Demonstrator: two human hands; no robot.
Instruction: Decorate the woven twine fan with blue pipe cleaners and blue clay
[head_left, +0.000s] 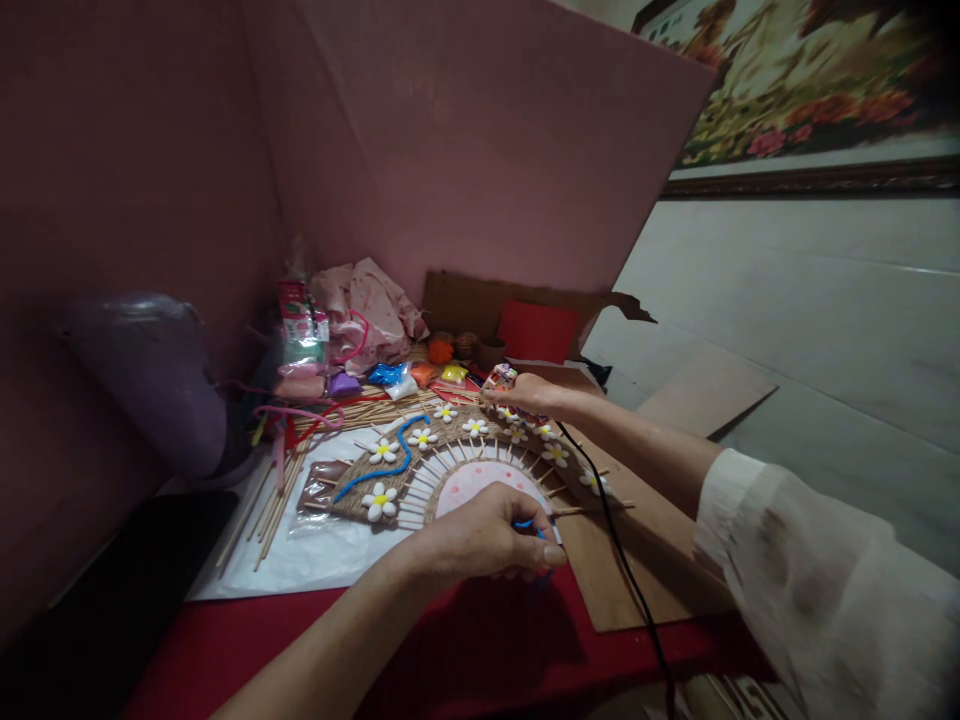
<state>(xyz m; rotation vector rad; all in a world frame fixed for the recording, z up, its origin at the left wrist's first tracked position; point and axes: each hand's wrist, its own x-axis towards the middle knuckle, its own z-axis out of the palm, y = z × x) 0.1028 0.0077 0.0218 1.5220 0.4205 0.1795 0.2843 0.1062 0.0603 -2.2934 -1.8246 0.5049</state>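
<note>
A half-round fan-shaped piece (454, 435) of woven brown cord on thin sticks lies before me, with a pink-and-white half disc (480, 482) at its centre. White flowers with yellow middles (379, 501) dot the cord, and a wavy blue pipe cleaner (406, 452) lies across its left side. My left hand (480, 535) is closed in a pinch over the front of the half disc, a blue pipe cleaner piece (526, 524) between its fingers. Above the fan's right top, my right hand (534, 393) grips a colourfully patterned glue gun (500, 378), partly hidden by the hand; a black cord (611, 515) trails from there.
Loose thin sticks (279, 505) and white paper (262, 575) lie at left. Behind are coloured clay packets (386, 374), pink cloth (367, 305) and a red card (536, 332). Brown cardboard (637, 580) lies at right on the red tablecloth (247, 650). A purple plastic-wrapped object (154, 380) stands far left.
</note>
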